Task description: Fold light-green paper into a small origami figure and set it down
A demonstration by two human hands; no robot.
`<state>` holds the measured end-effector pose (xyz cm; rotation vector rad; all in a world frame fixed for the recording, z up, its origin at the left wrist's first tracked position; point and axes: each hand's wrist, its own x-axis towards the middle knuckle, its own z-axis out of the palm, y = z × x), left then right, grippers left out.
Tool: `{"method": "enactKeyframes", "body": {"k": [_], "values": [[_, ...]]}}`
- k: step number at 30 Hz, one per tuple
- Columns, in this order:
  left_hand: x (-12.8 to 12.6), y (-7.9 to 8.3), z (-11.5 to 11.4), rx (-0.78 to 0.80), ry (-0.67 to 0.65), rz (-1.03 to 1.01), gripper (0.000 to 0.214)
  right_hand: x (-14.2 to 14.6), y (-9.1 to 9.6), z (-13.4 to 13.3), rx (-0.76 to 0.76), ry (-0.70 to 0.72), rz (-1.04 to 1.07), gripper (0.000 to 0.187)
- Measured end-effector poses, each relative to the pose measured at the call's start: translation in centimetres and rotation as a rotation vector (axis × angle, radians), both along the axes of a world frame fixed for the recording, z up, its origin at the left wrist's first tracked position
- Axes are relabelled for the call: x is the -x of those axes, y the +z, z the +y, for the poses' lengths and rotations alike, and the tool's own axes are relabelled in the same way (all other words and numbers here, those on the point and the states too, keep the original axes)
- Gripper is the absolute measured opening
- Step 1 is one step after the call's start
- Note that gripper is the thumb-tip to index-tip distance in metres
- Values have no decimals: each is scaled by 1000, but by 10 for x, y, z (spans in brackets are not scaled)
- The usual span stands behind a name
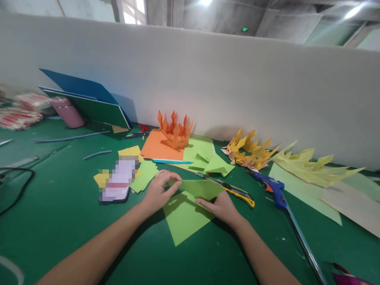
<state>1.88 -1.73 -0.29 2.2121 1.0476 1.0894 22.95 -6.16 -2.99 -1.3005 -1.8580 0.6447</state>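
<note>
Two sets of fingers, my left fingers (171, 174) and right fingers (206, 204), pinch the green paper (202, 189) over the desk (160, 266), and if one side slips, it could bend crooked or bump the black knife (238, 191) just behind.

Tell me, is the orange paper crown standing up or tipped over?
Standing up. The orange crown has its points upward and its band at the bottom.

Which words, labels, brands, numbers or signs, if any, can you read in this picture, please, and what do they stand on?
No text can be read.
Lit green sign beyond the white partition: too small and blurred.
Phone screen: pixelated, unreadable.
Held green paper: no lettering visible.
</note>
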Motion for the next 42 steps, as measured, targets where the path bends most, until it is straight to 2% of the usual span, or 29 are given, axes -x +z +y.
{"method": "enactKeyframes", "body": {"k": [4,6,9,11,15,19,24,28,34,36,39,42], "values": [[0,2,-1,-142,-74,93,12,4,4,-3,-179,12,47,18],[1,1,0,-210,-53,140,13,4,7,-5,-309,36,44,17],[3,-3,3,-226,-11,180,16,3,11,-7,-492,60,-60,14],[5,-5,5,-197,-47,205,19,3,12,-7,-541,123,-183,24],[10,-8,11,-207,-199,332,27,9,11,-6,-482,359,-416,40],[14,-11,18,-265,-290,395,33,13,11,-3,-397,465,-457,31],[13,-9,16,-221,-262,456,27,12,10,-2,-366,469,-386,18],[10,-5,9,-80,-198,572,12,10,10,-1,-319,468,-279,30],[10,-9,5,13,-160,667,23,8,10,1,-222,451,-171,41],[10,-9,6,4,-163,662,27,8,11,1,-198,444,-137,35],[11,-6,10,-49,-166,642,27,9,12,1,-174,434,-98,17],[14,-1,14,-69,-211,629,27,9,12,1,-182,426,-121,12]]}}
